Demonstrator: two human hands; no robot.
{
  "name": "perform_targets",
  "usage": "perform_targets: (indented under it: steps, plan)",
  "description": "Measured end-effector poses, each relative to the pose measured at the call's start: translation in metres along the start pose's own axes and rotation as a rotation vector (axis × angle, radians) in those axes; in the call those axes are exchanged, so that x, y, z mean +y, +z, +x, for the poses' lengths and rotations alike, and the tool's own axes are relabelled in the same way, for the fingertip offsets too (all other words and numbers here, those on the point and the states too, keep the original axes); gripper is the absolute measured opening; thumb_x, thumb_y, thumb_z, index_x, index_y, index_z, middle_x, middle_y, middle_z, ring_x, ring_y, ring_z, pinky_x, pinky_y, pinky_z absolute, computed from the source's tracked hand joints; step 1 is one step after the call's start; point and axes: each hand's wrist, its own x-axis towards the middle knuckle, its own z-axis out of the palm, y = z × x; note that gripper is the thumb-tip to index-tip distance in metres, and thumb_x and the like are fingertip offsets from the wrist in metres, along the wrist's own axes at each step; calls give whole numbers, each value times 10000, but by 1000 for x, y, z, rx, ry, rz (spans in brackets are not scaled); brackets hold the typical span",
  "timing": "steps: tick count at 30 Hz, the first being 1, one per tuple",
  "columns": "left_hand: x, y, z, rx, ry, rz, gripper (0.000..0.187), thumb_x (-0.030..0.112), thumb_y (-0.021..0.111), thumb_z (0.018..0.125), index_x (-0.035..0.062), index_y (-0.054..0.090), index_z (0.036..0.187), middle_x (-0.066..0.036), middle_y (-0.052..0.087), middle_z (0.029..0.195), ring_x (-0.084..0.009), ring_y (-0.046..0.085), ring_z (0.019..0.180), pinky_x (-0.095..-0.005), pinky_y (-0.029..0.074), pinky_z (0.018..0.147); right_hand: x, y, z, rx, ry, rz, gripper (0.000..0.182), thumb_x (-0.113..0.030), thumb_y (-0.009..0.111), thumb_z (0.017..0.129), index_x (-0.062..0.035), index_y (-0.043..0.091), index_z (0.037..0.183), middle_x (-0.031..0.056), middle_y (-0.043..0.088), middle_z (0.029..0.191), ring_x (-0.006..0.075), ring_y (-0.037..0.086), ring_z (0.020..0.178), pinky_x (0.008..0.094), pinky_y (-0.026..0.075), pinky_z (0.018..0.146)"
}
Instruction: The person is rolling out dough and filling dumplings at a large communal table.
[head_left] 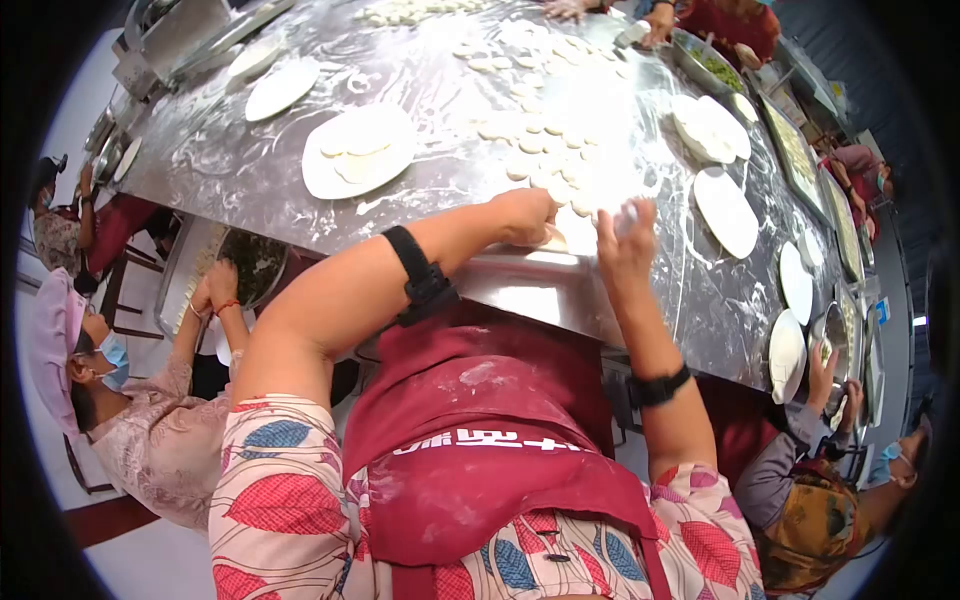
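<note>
My left hand [525,216] is at the near edge of the floured metal table, its fingers curled over a small piece of dough [553,239] that shows only in part. To its right, my right hand [627,250] is raised with the fingers bent around something pale and blurred that I cannot make out. Small round dough pieces [535,143] lie scattered just beyond my left hand. A white plate [316,180] with flat dough wrappers [355,160] stands to the left of them.
The metal table [440,130] is dusted with flour. More white plates [725,215] stand on the right and left. Co-workers sit at both sides; one person's hands [215,287] are over a pan of dark green filling [250,265]. Another bowl of filling [715,68] is at the far right.
</note>
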Motion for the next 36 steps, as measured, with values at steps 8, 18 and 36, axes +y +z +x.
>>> perform_targets:
  steps: [8, 18, 36]
  plan:
    - [-6, -2, -16, -3, 28, -56, 163, 88, 574, 741, 13, 607, 882, -156, 625, 748, -265, 602, 721, -363, 461, 659, -2, 2, -1, 22, 1, 52, 285, -76, 630, 808, -25, 403, 973, 187, 547, 689, 388, 567, 594, 437, 444, 555]
    - [-8, -8, -17, -34, -46, -98, 175, 67, 583, 725, 10, 619, 886, -149, 628, 744, -236, 600, 722, -332, 463, 653, -9, -23, -45, -51, 198, 167, 327, -74, 660, 786, -28, 423, 1006, 143, 541, 727, 279, 590, 616, 369, 478, 584]
    - [-8, -9, -23, -28, -36, -72, 185, 116, 575, 740, 16, 620, 889, -186, 632, 850, -287, 606, 813, -367, 460, 712, -13, -8, -17, 22, 94, 61, 274, -74, 634, 811, -37, 425, 984, 162, 540, 676, 310, 569, 566, 392, 450, 551]
